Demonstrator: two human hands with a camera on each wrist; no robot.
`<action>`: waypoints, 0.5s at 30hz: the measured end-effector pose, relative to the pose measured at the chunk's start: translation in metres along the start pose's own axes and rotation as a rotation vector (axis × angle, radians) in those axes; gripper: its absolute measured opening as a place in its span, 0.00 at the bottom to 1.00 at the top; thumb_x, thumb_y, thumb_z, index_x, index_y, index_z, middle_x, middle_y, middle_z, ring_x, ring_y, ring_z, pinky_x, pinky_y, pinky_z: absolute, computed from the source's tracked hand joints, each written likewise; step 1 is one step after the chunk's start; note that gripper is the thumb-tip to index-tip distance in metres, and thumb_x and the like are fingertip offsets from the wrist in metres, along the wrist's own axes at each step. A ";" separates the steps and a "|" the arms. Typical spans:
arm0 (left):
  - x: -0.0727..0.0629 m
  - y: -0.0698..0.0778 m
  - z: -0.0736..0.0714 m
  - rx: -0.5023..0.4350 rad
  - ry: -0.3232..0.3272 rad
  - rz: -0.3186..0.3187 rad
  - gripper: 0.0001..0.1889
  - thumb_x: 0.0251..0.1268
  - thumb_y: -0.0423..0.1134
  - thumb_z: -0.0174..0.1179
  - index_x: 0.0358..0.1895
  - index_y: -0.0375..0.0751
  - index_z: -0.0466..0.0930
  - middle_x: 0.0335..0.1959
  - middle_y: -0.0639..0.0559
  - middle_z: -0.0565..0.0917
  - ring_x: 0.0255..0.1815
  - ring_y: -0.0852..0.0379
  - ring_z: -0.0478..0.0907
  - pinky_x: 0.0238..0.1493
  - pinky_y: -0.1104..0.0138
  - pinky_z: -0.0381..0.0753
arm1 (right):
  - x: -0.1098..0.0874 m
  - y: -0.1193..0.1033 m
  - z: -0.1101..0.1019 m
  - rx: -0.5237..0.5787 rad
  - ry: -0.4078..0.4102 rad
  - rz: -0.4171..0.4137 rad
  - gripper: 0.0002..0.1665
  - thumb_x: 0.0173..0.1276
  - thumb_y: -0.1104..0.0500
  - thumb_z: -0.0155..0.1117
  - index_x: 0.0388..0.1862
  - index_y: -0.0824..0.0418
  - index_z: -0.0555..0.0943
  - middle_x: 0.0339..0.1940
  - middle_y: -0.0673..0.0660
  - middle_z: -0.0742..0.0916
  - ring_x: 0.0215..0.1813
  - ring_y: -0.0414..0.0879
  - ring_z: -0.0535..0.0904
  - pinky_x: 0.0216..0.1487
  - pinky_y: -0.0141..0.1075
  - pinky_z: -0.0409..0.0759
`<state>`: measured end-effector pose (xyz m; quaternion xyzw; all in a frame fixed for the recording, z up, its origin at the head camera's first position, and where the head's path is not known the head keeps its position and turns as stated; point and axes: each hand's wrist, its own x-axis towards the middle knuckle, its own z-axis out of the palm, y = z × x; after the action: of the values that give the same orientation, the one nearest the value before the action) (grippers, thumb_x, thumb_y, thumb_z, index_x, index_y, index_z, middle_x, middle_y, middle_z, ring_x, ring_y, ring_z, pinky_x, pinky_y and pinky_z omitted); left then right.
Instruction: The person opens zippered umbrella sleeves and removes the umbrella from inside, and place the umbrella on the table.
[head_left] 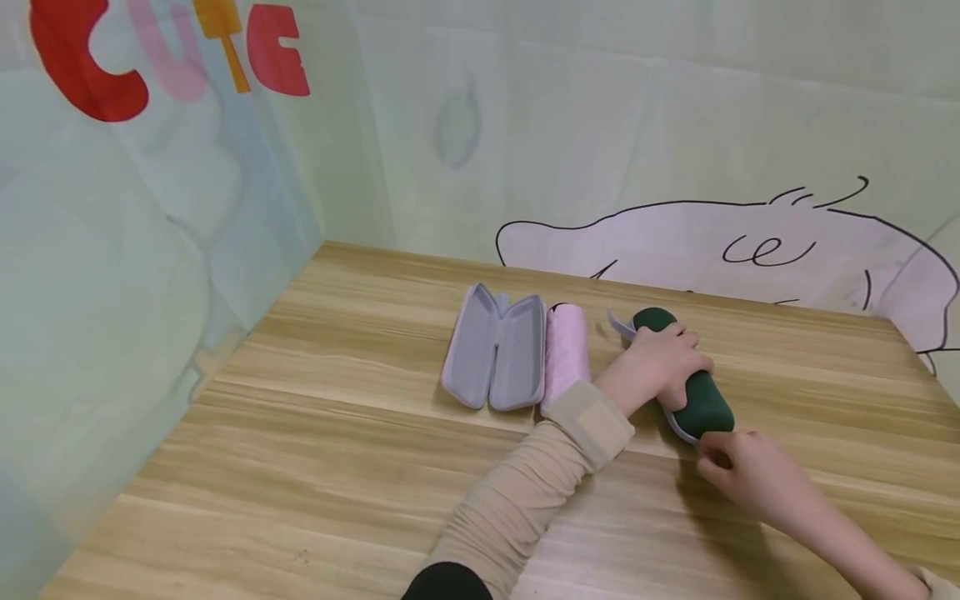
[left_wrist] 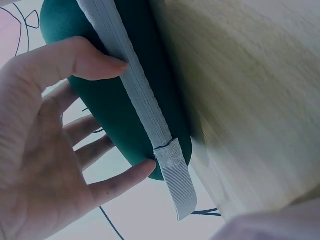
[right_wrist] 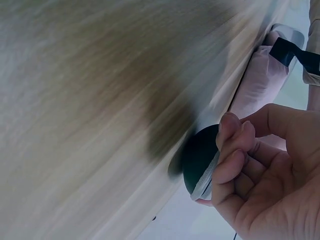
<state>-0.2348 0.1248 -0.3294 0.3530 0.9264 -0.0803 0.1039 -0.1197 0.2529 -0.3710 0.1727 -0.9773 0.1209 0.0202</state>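
A dark green zippered glasses case [head_left: 708, 404] lies at a slant on the table, with a grey zipper band [left_wrist: 137, 90] along its side and a ribbed grey fabric tab [left_wrist: 179, 185] at its far end. My left hand [head_left: 660, 362] grips the case across its middle, the thumb on the zipper band in the left wrist view and the other fingers around the green side. At the near end, my right hand [head_left: 757, 475] has its fingers curled and its thumb and index finger pinched together right at the zipper; the fingertips hide the pull there.
Left of my left hand, a spread glasses case with grey lining [head_left: 517, 358] lies beside a pink rolled pouch [head_left: 567, 350]. A black ribbon [right_wrist: 284, 51] shows on the pouch in the right wrist view. Printed fabric walls [head_left: 540, 142] border the wooden table [head_left: 300, 467].
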 end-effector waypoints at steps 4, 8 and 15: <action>-0.001 0.000 0.001 0.001 0.010 -0.008 0.28 0.61 0.54 0.58 0.65 0.81 0.63 0.73 0.68 0.58 0.76 0.63 0.50 0.67 0.56 0.65 | -0.001 0.000 0.000 -0.001 0.006 -0.004 0.15 0.56 0.63 0.65 0.17 0.48 0.73 0.13 0.42 0.67 0.19 0.33 0.59 0.21 0.27 0.56; -0.001 -0.001 0.002 -0.004 0.023 -0.012 0.29 0.59 0.54 0.59 0.64 0.81 0.64 0.72 0.68 0.60 0.74 0.63 0.52 0.66 0.56 0.64 | -0.004 0.001 0.000 -0.009 0.015 -0.005 0.15 0.56 0.63 0.65 0.17 0.48 0.73 0.12 0.42 0.67 0.18 0.33 0.58 0.21 0.27 0.56; -0.001 0.000 0.003 -0.011 0.029 -0.016 0.29 0.57 0.55 0.62 0.63 0.82 0.66 0.71 0.67 0.60 0.73 0.63 0.52 0.65 0.56 0.64 | -0.008 0.004 0.001 -0.016 0.012 0.027 0.13 0.57 0.63 0.65 0.19 0.48 0.75 0.13 0.42 0.67 0.18 0.33 0.59 0.21 0.28 0.56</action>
<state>-0.2339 0.1231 -0.3320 0.3462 0.9310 -0.0710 0.0915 -0.1136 0.2589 -0.3737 0.1585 -0.9803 0.1146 0.0260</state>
